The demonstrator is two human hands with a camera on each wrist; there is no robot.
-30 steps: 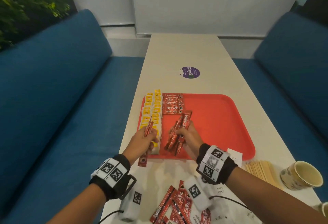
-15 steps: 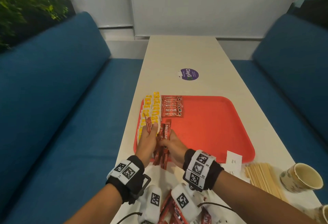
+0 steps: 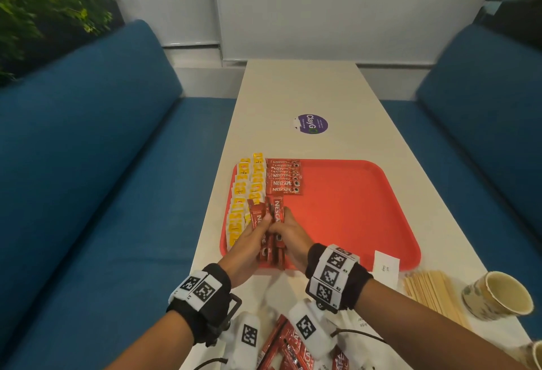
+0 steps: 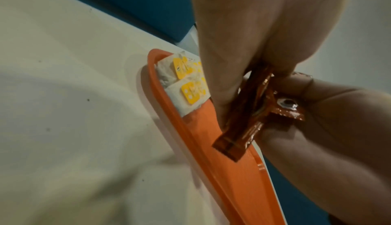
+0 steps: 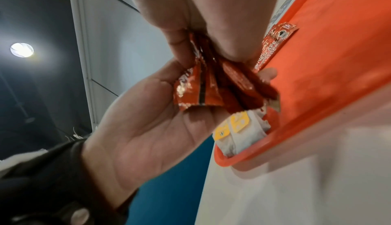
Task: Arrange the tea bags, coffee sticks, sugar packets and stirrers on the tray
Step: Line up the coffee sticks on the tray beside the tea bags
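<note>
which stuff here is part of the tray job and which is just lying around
Job:
tray
tea bags
laid coffee sticks
held coffee sticks, gripped by left hand and right hand
loose coffee sticks
stirrers
white packet, likely sugar

Lying about:
paper cup
purple sticker

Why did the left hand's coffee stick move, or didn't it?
Yes. The left hand brought its coffee stick rightward, off the tea bags on the tray, to join the right hand's bundle.
</note>
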